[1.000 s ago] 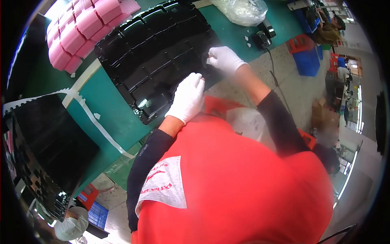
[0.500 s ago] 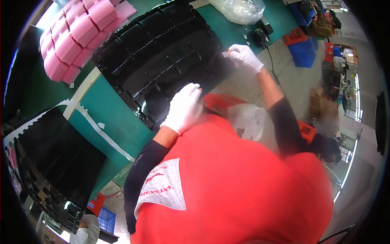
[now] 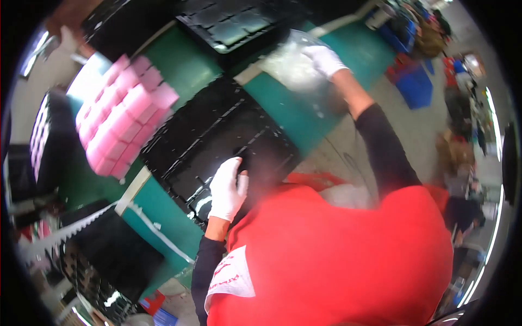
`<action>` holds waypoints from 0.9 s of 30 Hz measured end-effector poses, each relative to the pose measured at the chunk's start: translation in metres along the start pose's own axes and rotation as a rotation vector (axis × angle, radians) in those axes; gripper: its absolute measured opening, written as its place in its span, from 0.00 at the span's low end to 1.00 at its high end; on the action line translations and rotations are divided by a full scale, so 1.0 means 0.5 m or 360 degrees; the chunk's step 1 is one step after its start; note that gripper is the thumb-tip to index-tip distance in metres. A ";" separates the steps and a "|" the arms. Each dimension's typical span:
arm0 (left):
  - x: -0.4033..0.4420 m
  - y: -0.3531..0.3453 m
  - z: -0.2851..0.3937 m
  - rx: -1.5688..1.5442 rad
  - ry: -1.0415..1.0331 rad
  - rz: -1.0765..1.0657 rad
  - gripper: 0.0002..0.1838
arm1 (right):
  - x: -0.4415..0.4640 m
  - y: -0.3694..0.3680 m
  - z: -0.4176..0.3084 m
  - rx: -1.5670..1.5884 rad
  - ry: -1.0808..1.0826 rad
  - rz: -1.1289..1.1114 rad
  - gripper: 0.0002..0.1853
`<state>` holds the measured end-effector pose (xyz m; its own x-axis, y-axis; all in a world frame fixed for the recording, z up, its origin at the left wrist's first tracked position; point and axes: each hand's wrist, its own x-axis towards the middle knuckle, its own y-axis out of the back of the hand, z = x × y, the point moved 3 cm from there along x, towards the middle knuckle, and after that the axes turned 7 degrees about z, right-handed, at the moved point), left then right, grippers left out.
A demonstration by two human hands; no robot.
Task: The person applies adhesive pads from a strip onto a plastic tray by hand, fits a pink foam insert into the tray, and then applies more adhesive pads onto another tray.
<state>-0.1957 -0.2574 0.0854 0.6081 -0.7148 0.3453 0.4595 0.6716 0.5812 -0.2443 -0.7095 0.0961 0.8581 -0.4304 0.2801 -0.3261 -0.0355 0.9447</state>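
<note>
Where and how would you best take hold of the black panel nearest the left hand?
Probably with one hand at each end of its near edge, coming from the wearer's side: the black panel is broad and lies flat on the green table, that edge facing the wearer, while the pink stack stands close by its far-left side.

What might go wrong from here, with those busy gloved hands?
The right hand is at the plastic bag; a careless tug might spill its contents. The left hand is at the black panel, near the edge of the green table; a push could perhaps tip it. The pink blocks look close to the panel and might get knocked.
</note>
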 end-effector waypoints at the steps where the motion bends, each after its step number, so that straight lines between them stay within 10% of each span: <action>1: 0.007 0.006 -0.001 0.0046 -0.0003 -0.0023 0.15 | 0.020 -0.003 0.008 0.0235 -0.0218 -0.0096 0.11; 5: 0.052 0.053 -0.001 0.0207 0.0117 -0.0062 0.15 | 0.051 -0.005 0.022 -0.0064 0.0215 0.0292 0.12; 18: 0.156 0.353 -0.168 0.0920 0.0297 0.0420 0.13 | 0.086 -0.070 0.122 -0.0399 -0.0001 -0.0103 0.05; 24: 0.226 0.499 -0.298 0.1087 0.0428 0.0545 0.15 | 0.111 -0.006 -0.045 -0.0390 -0.0152 0.0083 0.06; 27: 0.254 0.529 -0.316 0.1459 0.0035 0.0635 0.13 | 0.135 0.094 -0.332 0.0203 0.0216 0.0032 0.23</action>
<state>0.1053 -0.1401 0.1666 0.6254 -0.4595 0.6307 -0.4520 0.4455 0.7728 -0.1361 -0.5905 0.1880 0.8936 -0.3068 0.3276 -0.3843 -0.1460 0.9116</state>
